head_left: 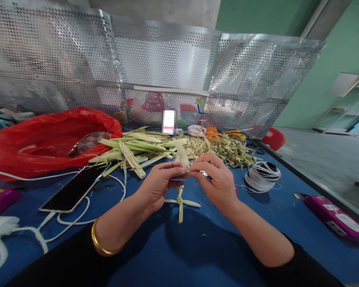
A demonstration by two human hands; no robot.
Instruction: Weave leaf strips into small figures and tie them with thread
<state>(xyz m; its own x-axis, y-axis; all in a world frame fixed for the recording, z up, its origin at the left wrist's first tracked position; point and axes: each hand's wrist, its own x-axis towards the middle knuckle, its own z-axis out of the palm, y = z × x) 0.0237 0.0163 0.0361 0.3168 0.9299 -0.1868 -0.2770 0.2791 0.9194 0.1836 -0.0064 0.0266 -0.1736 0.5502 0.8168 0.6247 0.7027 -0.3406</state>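
Observation:
Over the blue table, my left hand (pixel 163 181) is closed, pinching a pale, flat strip of corn husk (pixel 182 154) that stands upright from the fingertips. My right hand (pixel 217 181) meets it there, its thumb and fingers closed on the husk's lower end. A small shiny metal tool (pixel 204 173) shows between the right fingers; a bit of red beyond that hand may be its handle, and the rest is hidden. Just below the hands lies a cross-shaped piece of tied husk (pixel 180 202), its upper end partly covered by the left hand.
Loose corn husks (pixel 137 145) and a heap of dried plant bits (pixel 235 151) lie behind my hands. A red plastic bag (pixel 54 123) and a phone (pixel 74 189) with white cables are left. A spool of white cord (pixel 261 177) and a purple box (pixel 335 217) stand right. Perforated metal panels (pixel 167 56) rise behind.

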